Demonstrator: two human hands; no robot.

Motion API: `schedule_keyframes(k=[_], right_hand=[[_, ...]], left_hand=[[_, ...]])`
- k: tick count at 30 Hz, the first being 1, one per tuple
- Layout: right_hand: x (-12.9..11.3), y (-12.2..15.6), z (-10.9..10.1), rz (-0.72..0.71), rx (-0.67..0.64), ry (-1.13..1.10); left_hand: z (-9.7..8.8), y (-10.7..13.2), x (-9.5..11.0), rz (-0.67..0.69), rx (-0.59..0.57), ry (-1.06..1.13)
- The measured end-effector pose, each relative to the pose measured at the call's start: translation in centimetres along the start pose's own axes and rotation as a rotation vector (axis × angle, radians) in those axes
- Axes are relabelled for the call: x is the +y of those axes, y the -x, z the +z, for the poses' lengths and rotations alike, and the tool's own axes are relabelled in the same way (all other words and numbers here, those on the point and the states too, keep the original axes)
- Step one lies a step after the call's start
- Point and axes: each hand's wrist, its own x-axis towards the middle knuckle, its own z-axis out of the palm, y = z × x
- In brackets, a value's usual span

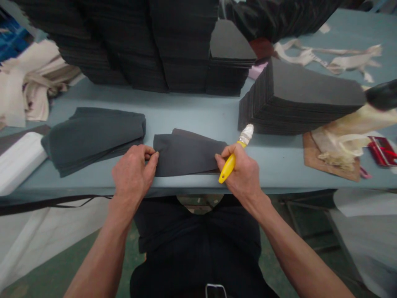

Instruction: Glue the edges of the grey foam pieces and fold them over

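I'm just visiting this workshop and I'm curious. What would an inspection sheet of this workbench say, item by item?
Surface: grey-blue worktable.
Job's things: folded dark grey piece, with a folded dark grey pile to its left.
Clutter: stack of dark grey cut sheets, cream scraps on brown card, red item.
Hands: left hand pinches the piece's edge; right hand grips a yellow-handled brush with a white tip, beside the piece's far end.
Cables: black cord or strap by the table's front edge.
Surroundings: green floor, tall dark stacks beyond the table.
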Motion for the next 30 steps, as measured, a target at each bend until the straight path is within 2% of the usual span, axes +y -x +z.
schedule_keyframes(k=[5, 8, 11, 14, 17, 23, 30], right_hand=[[0.0, 0.0, 0.2, -0.044, 0.029, -0.053], [0.0, -0.3, -0.2, -0.042, 0.05, -0.091], [0.3, -0.7, -1.1, -0.024, 0.067, -0.123], [0.7, -1.1, -2.3, -0.009, 0.084, -0.132], [1.3, -1.1, -3.0, 0.008, 0.098, -0.106], [2.6, 0.1, -3.1, 0.068, 0.066, -0.056], [4.0, 0.9, -2.4, 0.066, 0.082, 0.014]], left_hand=[[0.1, 0.2, -0.7, 0.032, 0.076, 0.13], [-0.6, -0.1, -0.5, 0.037, 0.112, 0.316], [-1.5, -0.8, 0.2, 0.105, 0.135, 0.516], [-1.8, -1.8, 0.9, 0.192, 0.09, 0.649], [-1.3, -3.0, 1.2, 0.263, 0.007, 0.753], [0.6, -4.1, 0.7, 0.311, -0.084, 0.693], [0.7, -3.7, 0.9, 0.328, -0.116, 0.531]])
